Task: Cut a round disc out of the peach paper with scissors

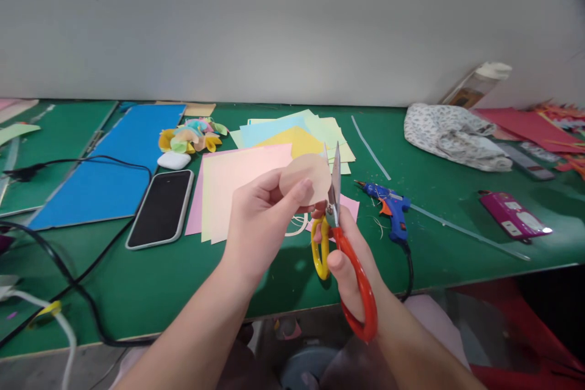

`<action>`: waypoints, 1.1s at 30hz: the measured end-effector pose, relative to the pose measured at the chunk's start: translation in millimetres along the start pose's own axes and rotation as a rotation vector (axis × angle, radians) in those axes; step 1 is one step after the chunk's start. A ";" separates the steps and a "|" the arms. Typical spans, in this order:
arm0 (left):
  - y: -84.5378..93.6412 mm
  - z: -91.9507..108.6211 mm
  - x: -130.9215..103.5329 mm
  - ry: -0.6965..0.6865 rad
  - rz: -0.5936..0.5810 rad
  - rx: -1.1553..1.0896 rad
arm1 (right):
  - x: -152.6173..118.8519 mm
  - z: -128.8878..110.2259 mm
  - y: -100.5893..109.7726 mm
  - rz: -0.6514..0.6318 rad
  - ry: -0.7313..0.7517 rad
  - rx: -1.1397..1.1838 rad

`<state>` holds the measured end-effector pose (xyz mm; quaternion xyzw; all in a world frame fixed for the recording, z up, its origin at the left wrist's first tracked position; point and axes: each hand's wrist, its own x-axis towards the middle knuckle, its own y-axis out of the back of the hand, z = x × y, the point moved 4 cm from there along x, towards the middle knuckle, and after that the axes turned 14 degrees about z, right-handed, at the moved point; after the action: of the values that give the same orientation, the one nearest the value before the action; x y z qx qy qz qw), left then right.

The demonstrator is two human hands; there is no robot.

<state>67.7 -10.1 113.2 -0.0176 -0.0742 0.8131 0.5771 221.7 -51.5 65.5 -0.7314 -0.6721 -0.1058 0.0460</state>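
Note:
My left hand pinches a round piece of beige paper between thumb and fingers, holding it above the table. In my right hand is a pair of scissors with one red and one yellow handle. The blades point away from me and are parted, right at the paper circle's right edge. Below the hands, a thin curled paper strip and a pink scrap show in part. A stack of pale pink and yellow sheets lies beside my left hand.
To the right lie a blue glue gun, clear glue sticks, a purple power strip and a patterned cloth. Leftward are a phone, a white case, paper flowers, a blue board and black cables.

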 end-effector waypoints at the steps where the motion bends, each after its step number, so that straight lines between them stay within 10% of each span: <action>1: 0.2 -0.2 0.1 0.001 0.009 0.005 | -0.2 0.0 0.0 0.000 -0.001 -0.002; 33: 1.8 10.1 0.9 -0.017 0.093 0.000 | -1.3 -1.1 -0.9 -0.020 -0.052 -0.039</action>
<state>64.6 -10.9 123.0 -0.0139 -0.0780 0.8393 0.5379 220.7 -53.0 66.2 -0.7281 -0.6780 -0.1002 0.0134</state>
